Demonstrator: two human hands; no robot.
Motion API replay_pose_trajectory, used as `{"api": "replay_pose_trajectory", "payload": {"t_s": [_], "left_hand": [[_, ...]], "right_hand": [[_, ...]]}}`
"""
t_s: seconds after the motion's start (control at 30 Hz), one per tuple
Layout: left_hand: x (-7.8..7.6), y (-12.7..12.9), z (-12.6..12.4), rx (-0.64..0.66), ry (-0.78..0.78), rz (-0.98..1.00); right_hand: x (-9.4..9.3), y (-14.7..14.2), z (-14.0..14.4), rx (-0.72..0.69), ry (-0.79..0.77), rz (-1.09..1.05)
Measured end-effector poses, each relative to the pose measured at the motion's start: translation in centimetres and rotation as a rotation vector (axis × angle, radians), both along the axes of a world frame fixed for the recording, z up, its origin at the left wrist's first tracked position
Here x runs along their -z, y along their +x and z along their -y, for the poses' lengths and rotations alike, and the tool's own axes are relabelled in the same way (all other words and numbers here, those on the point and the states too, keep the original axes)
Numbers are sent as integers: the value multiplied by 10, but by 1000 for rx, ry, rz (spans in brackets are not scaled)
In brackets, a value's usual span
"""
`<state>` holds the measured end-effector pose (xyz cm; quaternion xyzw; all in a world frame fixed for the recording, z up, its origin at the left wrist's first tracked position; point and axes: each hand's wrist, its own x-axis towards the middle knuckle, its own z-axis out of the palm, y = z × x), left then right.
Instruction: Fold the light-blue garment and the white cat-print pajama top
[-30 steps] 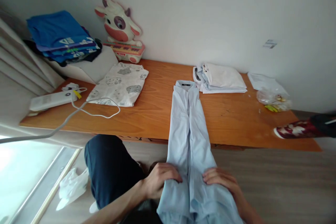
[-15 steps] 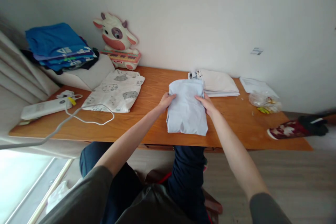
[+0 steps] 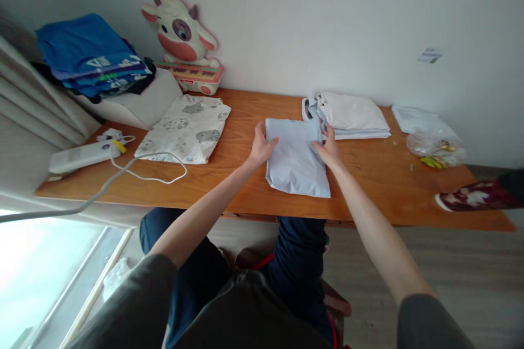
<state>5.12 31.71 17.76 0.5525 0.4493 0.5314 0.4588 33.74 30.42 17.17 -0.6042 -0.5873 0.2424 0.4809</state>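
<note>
Touching folded lt-blue shirt point(image 3: 297, 161) at side edges: your L hand point(image 3: 260, 147) on left, your R hand point(image 3: 331, 152) on right, thumbs on top, fingers spread away from thumbs; shirt lies flat on wooden tbl point(image 3: 380, 185), just beside pale folded garments point(image 3: 355, 114)

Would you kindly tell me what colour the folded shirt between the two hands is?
The folded shirt is pale blue, seen best in the head view.
</note>
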Motion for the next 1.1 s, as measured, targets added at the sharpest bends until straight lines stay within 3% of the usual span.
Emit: {"api": "replay_pose_trajectory", "payload": {"t_s": [0.07, 0.23, 0.37, 0.53, 0.73, 0.83, 0.93, 1.1], "left_hand": [[0, -19, 34, 61, 16, -29], [-8, -59, 121, 290, -280, -37], [-17, -58, 153, 321, -218, 21], [-13, -51, 163, 363, -271, 9], [4, -60, 169, 229, -273, -189], [-3, -62, 172, 245, -173, -324], [-13, -65, 176, 284, -51, -424], [-19, -74, 176, 428, -80, -428]], "right_hand": [[-2, 7, 35, 18, 19, 50], [2, 17, 147, -25, -81, 50], [7, 10, 196, -91, -168, -50], [4, -3, 203, -96, -69, -147], [3, -13, 207, -171, -115, -160], [5, -17, 208, -140, -85, -91], [6, -16, 209, -99, -151, -161], [2, -17, 212, -182, -249, -153]]}}
